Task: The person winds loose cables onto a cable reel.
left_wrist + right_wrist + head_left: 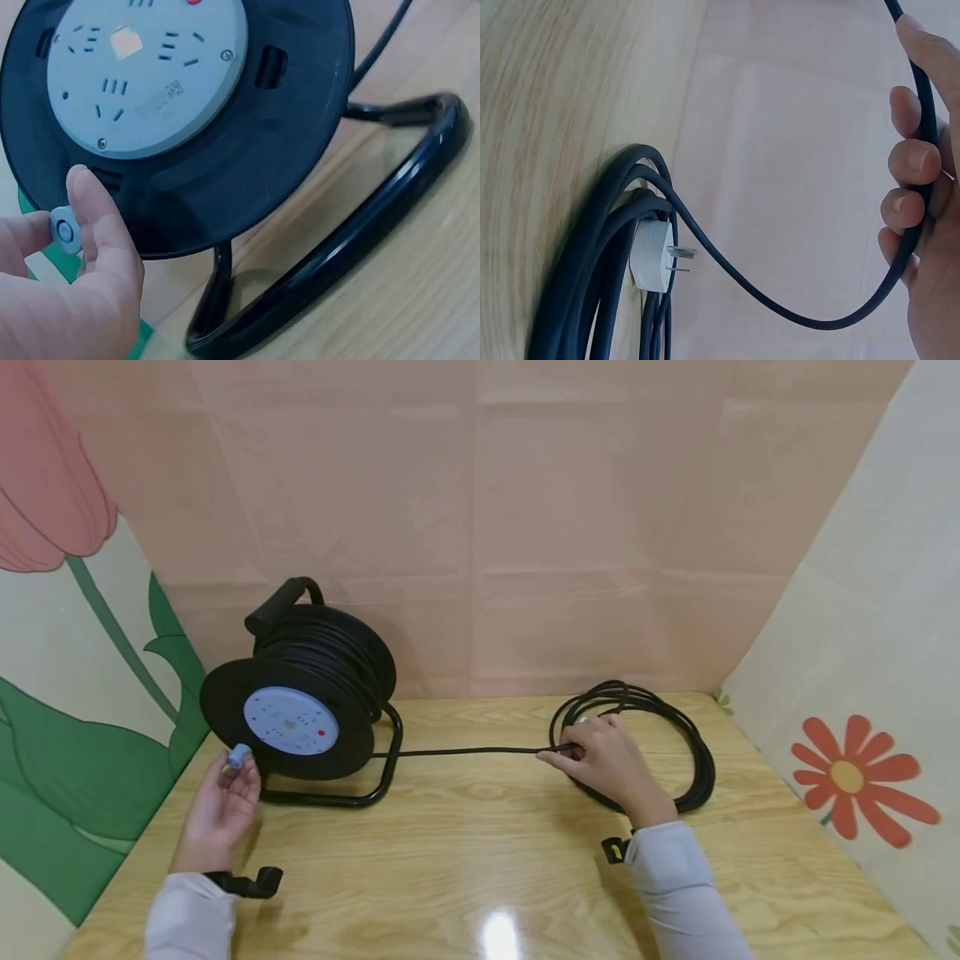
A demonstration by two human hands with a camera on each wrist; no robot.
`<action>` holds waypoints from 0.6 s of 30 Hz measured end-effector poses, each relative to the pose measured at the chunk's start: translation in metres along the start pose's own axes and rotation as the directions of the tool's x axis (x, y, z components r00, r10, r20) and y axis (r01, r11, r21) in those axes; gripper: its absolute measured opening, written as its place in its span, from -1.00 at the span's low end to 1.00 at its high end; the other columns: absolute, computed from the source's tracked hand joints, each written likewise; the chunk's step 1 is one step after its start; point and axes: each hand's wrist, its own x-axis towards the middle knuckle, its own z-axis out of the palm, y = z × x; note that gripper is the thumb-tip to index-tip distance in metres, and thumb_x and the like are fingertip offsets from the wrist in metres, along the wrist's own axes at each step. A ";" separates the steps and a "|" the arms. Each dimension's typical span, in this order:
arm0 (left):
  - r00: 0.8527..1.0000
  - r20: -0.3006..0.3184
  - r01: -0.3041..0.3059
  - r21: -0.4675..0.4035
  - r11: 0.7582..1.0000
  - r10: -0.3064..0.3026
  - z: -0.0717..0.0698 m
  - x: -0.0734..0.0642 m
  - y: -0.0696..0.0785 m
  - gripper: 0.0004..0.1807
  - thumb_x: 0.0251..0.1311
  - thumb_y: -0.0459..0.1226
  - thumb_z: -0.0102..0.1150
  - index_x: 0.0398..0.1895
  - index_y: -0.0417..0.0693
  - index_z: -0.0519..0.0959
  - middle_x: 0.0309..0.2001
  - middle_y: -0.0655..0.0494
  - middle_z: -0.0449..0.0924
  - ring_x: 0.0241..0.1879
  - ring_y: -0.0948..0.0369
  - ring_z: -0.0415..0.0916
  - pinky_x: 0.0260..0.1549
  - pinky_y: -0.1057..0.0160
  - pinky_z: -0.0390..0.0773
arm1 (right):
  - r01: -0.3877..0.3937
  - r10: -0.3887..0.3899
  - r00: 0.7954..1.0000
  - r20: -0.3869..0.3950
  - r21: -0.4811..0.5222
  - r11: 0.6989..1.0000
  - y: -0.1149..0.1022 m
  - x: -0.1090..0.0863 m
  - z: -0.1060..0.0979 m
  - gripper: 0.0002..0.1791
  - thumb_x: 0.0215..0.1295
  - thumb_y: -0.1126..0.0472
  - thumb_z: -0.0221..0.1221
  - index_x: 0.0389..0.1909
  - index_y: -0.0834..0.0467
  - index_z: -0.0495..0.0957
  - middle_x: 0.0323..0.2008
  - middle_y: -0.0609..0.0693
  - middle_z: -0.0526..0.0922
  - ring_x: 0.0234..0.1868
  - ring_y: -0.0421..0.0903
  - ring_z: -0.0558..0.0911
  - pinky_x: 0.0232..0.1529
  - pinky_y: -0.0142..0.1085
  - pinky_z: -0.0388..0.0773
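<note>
Black cable (472,751) in the right hand (607,760), with fingers curled round it and thumb against it; running from there nearly straight leftward to the cable reel (300,681), past the side of its black tubular stand (391,756). Left hand (219,814) at the near face of the reel, palm turned up, pinching a small pale blue knob (66,229) between the fingertips, just beside the lower rim.

On that face, a round, pale socket panel (292,721) with slots and a red spot. Behind it, many wound turns of the same cable between two black discs; on top, a carrying handle (277,606).

Around and just beyond the right hand, a loose coil (701,768) lying on the wood-grained table (465,852), and against its loops a white plug (652,256) with bare metal pins.

On both wrists, black camera mounts (255,883) below pale sleeves (678,872). Farther out, a creased pink backdrop (480,527) behind the table, a large pink tulip (48,468) with green leaves on the left wall, and a red-orange flower (847,777) on the right.
</note>
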 end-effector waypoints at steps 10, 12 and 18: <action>0.914 -0.082 -0.253 0.649 0.718 0.396 0.028 -0.005 0.006 -0.77 0.44 -0.16 0.13 -0.10 -0.14 0.44 -0.36 0.12 0.67 -0.35 0.31 0.64 -0.24 0.44 0.64 | 0.052 -0.053 0.997 0.055 0.011 0.999 -0.015 0.006 0.009 -0.75 0.22 -0.09 0.36 -0.48 -0.03 0.62 -0.66 -0.28 0.46 -0.59 -0.30 0.34 -0.26 -0.19 0.34; 0.886 -0.096 -0.282 0.664 0.692 0.453 0.033 -0.005 0.007 -0.77 0.39 -0.20 0.20 -0.12 -0.16 0.44 -0.36 0.11 0.68 -0.36 0.29 0.65 -0.25 0.43 0.65 | 0.058 -0.057 0.997 0.052 -0.024 0.998 -0.017 0.005 0.012 -0.72 0.17 -0.12 0.40 -0.50 -0.03 0.63 -0.65 -0.28 0.51 -0.63 -0.33 0.36 -0.36 -0.21 0.38; 0.858 -0.112 -0.323 0.641 0.696 0.501 0.045 -0.008 0.010 -0.85 0.29 -0.27 0.31 -0.21 -0.14 0.56 -0.36 0.10 0.67 -0.35 0.29 0.64 -0.27 0.45 0.64 | -0.081 0.097 0.988 0.117 -0.132 0.988 -0.019 0.000 0.011 -0.67 0.14 -0.21 0.39 -0.58 -0.12 0.56 -0.72 -0.30 0.44 -0.72 -0.31 0.31 -0.72 -0.31 0.24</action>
